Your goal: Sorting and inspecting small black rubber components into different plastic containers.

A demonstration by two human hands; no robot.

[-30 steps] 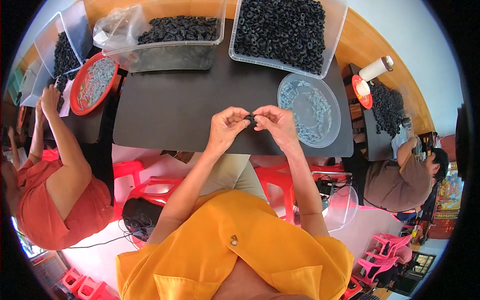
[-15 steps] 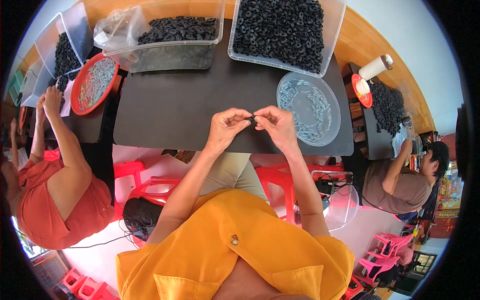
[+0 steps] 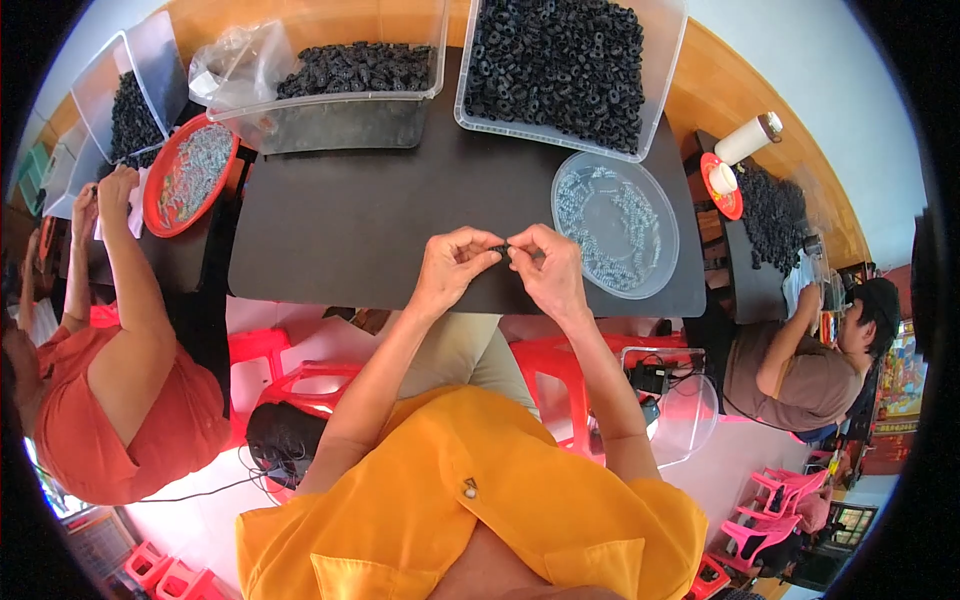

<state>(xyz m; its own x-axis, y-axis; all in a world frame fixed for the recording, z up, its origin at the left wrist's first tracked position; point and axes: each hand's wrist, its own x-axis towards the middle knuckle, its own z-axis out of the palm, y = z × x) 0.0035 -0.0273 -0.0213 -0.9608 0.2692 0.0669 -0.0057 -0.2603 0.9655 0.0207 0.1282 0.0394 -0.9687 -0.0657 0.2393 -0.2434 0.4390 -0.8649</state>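
Observation:
My left hand (image 3: 450,268) pinches a small black part (image 3: 500,249) between thumb and fingertips above the table's near edge. Opposite it, my right hand (image 3: 550,268) is closed at the fingertips against the same part; whether it also holds a tiny screw is hidden. Just beyond my right hand lies a round clear tray (image 3: 668,262) with many small silvery screws (image 3: 640,225) in it. A large clear bin (image 3: 660,90) full of small black parts (image 3: 560,70) stands behind that tray.
Another clear bin (image 3: 240,125) with black pieces and a plastic bag (image 3: 240,65) stands at the far left. A red tray (image 3: 150,215) of screws sits by a co-worker in red (image 3: 120,400). Another person (image 3: 800,360) works at the right. Red stools (image 3: 560,375) stand below the table.
My fingertips have drawn slightly closer around the black part, and my right hand has turned a little. The whole view has shifted slightly downward.

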